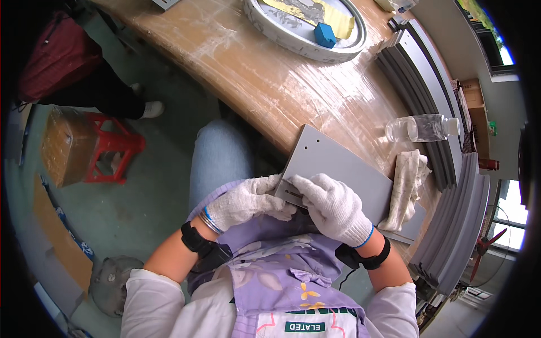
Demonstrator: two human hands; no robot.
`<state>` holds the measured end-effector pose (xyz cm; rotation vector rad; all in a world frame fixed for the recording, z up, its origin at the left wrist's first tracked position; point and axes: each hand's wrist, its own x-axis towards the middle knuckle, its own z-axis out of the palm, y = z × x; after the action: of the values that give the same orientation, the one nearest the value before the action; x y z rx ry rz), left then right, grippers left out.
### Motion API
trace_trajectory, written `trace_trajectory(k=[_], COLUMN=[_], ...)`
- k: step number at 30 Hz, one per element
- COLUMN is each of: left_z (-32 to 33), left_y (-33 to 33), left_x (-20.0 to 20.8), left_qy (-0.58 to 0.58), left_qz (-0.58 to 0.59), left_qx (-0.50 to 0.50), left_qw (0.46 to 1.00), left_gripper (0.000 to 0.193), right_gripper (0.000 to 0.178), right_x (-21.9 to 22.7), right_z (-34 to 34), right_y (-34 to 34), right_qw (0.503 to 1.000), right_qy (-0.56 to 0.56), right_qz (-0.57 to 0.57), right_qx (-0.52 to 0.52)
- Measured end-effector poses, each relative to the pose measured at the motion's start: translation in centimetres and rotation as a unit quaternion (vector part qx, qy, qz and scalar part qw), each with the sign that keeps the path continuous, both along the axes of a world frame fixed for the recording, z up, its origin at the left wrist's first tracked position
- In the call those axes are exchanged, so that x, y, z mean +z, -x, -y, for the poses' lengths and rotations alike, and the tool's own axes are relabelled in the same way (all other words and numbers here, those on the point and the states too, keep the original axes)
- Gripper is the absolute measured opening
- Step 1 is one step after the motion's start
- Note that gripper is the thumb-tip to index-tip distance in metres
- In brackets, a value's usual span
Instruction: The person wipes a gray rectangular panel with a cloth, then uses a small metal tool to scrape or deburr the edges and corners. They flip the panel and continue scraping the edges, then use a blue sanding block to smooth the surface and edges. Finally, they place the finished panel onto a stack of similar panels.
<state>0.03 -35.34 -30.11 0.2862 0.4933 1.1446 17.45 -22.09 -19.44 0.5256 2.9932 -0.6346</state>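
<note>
Head view, starting at my far left: a brown cardboard box [66,147] wrapped in clear film sits on the floor, just beside a red plastic stool [115,149], and another person's dark trouser leg and white shoe [151,109] show behind them. Nearer the middle, my left hand [248,201], in a white knit glove, is curled closed around the near corner of a flat grey panel [332,166]. The panel lies tilted over the edge of the film-covered wooden table [253,73], its near end resting over my lap. My right hand [333,207], gloved the same way, presses down on that same corner, fingers bent over it and touching the left-hand fingers. Farther up the table lies a round grey frame [293,35] with yellow sheets and a small blue block [324,35] inside it. Right of the panel, a crumpled whitish cloth [407,188] lies touching its edge, and a clear plastic bottle [420,128] lies on its side above the cloth. Along the right rim run stacked grey strips [451,219], with a brown carton [476,110] beyond them.
</note>
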Motion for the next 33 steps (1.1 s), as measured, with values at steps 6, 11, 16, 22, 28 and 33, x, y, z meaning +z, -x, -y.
trace_trajectory(k=[6,11,16,22,28,33], left_z=[0.1,0.0,0.3,0.3,-0.2,-1.5], left_y=[-0.3,-0.2,-0.4,-0.1,-0.4,-1.3], left_x=[0.0,0.6,0.0,-0.4,1.0,2.1], left_qy=[-0.016,0.006,0.009,-0.042,-0.038,0.004], left_qz=[0.028,0.009,0.015,0.055,0.012,-0.166], left_qx=[0.026,0.012,0.023,0.014,0.112,0.117], left_qw=[0.999,1.000,1.000,0.998,0.993,0.979], left_gripper=[0.053,0.051,0.052,0.068,0.077,0.066], right_gripper=[0.064,0.056,0.052,0.044,0.019,0.010], right_x=[0.0,0.2,0.5,0.5,2.0,3.1], right_z=[0.2,0.8,1.9,1.1,1.7,-4.1], right_y=[0.5,-0.8,-0.4,-0.4,-5.3,-13.7], right_qw=[0.995,0.999,0.994,0.992,0.960,0.764], right_qy=[-0.091,0.017,0.011,-0.004,0.182,0.030], right_qz=[0.044,-0.008,-0.013,-0.009,-0.156,-0.381], right_qx=[0.019,-0.041,0.104,-0.129,-0.145,-0.520])
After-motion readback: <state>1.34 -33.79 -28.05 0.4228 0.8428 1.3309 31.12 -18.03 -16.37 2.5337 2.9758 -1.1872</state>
